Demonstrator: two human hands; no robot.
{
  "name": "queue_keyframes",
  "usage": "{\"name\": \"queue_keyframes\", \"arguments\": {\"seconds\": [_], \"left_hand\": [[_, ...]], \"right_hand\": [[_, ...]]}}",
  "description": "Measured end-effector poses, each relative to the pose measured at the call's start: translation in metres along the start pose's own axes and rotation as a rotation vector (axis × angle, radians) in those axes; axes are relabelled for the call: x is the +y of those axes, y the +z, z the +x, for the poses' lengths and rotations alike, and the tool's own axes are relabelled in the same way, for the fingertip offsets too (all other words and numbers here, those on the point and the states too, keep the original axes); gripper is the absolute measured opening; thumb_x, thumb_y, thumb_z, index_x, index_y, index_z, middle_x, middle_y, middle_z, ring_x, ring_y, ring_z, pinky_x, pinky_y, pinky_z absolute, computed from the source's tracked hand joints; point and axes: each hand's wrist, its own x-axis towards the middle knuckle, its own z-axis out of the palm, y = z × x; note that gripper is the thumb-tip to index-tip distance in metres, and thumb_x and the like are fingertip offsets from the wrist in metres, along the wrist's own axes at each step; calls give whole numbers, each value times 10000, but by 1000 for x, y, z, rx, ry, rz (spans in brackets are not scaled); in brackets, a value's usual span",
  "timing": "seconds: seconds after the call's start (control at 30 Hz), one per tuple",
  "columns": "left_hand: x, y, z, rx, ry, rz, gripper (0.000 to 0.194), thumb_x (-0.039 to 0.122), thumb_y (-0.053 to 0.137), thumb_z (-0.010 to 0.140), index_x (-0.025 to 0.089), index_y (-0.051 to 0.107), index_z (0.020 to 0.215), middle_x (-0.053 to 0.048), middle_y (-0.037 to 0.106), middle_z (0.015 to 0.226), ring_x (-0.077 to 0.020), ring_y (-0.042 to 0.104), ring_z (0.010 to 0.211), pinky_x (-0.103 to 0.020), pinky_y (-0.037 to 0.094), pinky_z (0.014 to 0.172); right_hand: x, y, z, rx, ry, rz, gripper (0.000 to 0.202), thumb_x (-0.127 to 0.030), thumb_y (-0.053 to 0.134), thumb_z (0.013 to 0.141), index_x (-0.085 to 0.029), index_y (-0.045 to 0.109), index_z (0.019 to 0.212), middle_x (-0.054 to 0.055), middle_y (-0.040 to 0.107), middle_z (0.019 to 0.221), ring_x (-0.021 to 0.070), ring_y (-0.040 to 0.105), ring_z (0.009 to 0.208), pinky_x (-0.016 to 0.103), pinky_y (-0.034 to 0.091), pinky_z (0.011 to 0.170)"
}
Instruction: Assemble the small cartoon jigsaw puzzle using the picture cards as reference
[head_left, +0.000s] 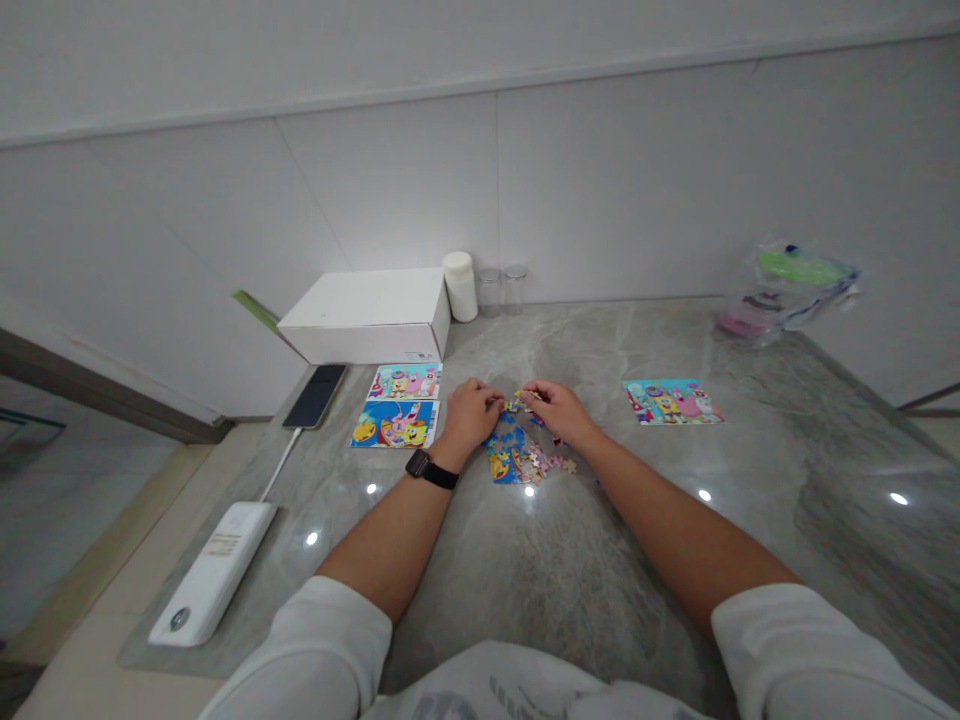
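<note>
A partly joined jigsaw puzzle (pixel 508 440) in blue, yellow and pink lies flat between my two hands. My left hand (pixel 471 415), with a black watch (pixel 431 467) at the wrist, is at the puzzle's upper left; its fingers are closed on a small puzzle piece by the top edge. Across from it, my right hand (pixel 561 410) pinches a yellowish puzzle piece (pixel 530 397) between thumb and fingers. Loose pinkish puzzle pieces (pixel 555 462) are scattered at the puzzle's lower right, below my right hand. My fingers partly hide the puzzle's top.
Cartoon picture cards (pixel 394 425) lie left of my hands, another card (pixel 673 402) to the right. Behind stand a white box (pixel 367 310), a white bottle (pixel 460 288) and two clear glasses (pixel 514 290). A phone (pixel 315 397) is cabled to a white power bank (pixel 214 575). A plastic bag (pixel 787 290) sits back right.
</note>
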Motion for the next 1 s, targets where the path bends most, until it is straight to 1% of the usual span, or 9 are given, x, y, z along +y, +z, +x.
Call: {"name": "queue_keyframes", "arguments": {"seconds": [0.1,0.27,0.4,0.53,0.6,0.7,0.77,0.87,1.0], "left_hand": [[7,0,-2,44,50,-86,183,319,652,993,243,795,1078,-71,702,1058,-226,647,1032,-384,499,971],[11,4,0,34,79,-288,142,341,696,964,211,754,949,-39,712,986,-178,635,914,-310,518,858],[5,4,1,11,-16,-189,108,303,723,935,205,762,910,-49,689,967,-195,641,904,-337,518,864],[8,3,-3,54,13,2,154,364,712,954,237,792,990,-74,681,1056,-250,637,1042,-410,487,973],[12,5,-4,71,39,-48,185,391,695,972,244,781,1047,-66,686,1075,-242,637,1058,-401,487,980],[15,7,-3,37,27,-193,150,365,709,957,229,763,989,-42,689,1013,-201,643,967,-344,510,910],[13,8,-1,37,-11,-256,137,338,694,960,213,750,953,-34,685,978,-182,637,903,-320,516,862],[6,8,1,58,-69,-250,167,337,655,980,203,745,937,-39,681,968,-183,633,888,-321,513,846],[4,6,-1,8,-37,-46,166,357,676,966,229,782,957,-71,679,1048,-240,637,1025,-390,491,933]], "right_hand": [[0,-1,1,15,-1,0,391,-588,635,883,-209,725,921,-24,580,680,153,496,630,265,386,593],[-2,-1,1,8,5,36,416,-595,633,871,-198,744,929,-5,624,715,165,531,660,270,407,602],[0,-1,1,30,20,23,434,-580,574,921,-203,770,1009,7,656,738,174,548,661,274,418,596],[1,0,1,47,-25,7,397,-524,547,954,-213,776,1045,30,725,844,189,612,746,292,471,674],[2,1,1,44,-41,5,378,-494,561,951,-215,764,1106,27,732,858,188,626,755,298,484,700],[2,3,-1,8,-60,40,412,-447,587,930,-216,692,1255,3,713,821,178,628,714,299,495,695],[2,3,-1,-19,-78,62,419,-415,589,917,-222,649,1284,-12,703,812,173,635,703,301,505,707],[1,2,-1,-7,-74,38,312,-392,594,897,-233,650,1159,-12,710,826,173,652,730,307,510,736],[-1,1,-1,46,-61,-5,198,-407,621,877,-235,637,972,1,724,846,183,666,786,313,504,764]]}}
